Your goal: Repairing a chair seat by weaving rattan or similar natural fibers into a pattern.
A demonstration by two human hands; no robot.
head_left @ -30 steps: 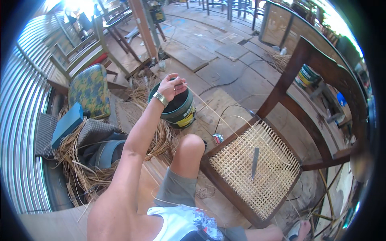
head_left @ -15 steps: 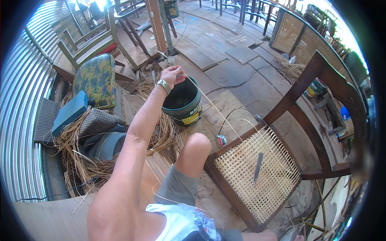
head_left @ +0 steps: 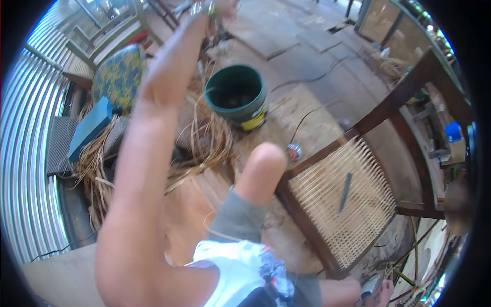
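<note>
Corrugated metal wall [head_left: 30,153] runs down the left side. The floor [head_left: 317,56] is worn planks and slabs, sunlit at the top. Wooden chairs [head_left: 97,41] stand by the wall, one with a patterned cushion [head_left: 118,77]. Loose cane strands [head_left: 97,163] lie heaped near a green bucket [head_left: 238,100].

left hand [head_left: 225,7]: cut by top edge, blurred | right hand: out of view

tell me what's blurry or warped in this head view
Head view: the raised left hand and forearm are smeared by motion blur near the top rim; the dark wooden chair frame bows with fisheye distortion; the round green plastic bucket looks fairly sharp.
</note>
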